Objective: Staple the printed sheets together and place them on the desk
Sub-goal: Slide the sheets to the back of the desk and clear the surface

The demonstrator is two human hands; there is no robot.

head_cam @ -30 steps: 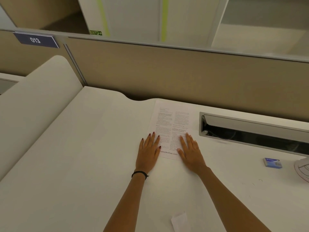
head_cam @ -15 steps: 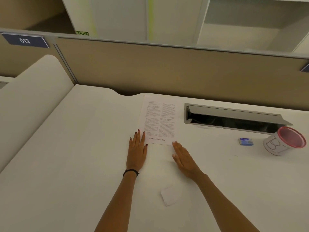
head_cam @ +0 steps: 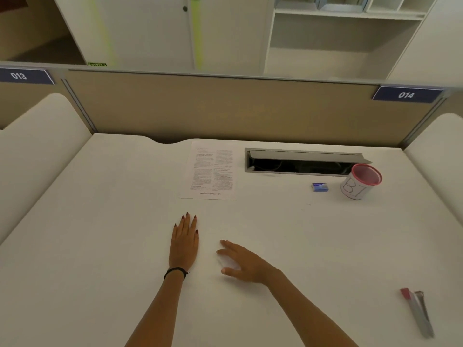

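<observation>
Beige partition panels tagged "013" (head_cam: 18, 76) and "014" (head_cam: 406, 95) back the white surface (head_cam: 100, 221), where the sheets (head_cam: 210, 171) lie flat near the far edge, white with two columns of small print, long axis running away from the person, a footer reading roughly "mebooksfree.com" nearest. Both hands rest apart from them with nothing in their grip: the left hand (head_cam: 185, 244) flat with its fingers together, the right hand (head_cam: 241, 262) spread over a small white scrap (head_cam: 229, 263). To the right stand a cup (head_cam: 360, 182) marked "B1", a small blue box (head_cam: 320, 187) and a stapler (head_cam: 418, 312).
</observation>
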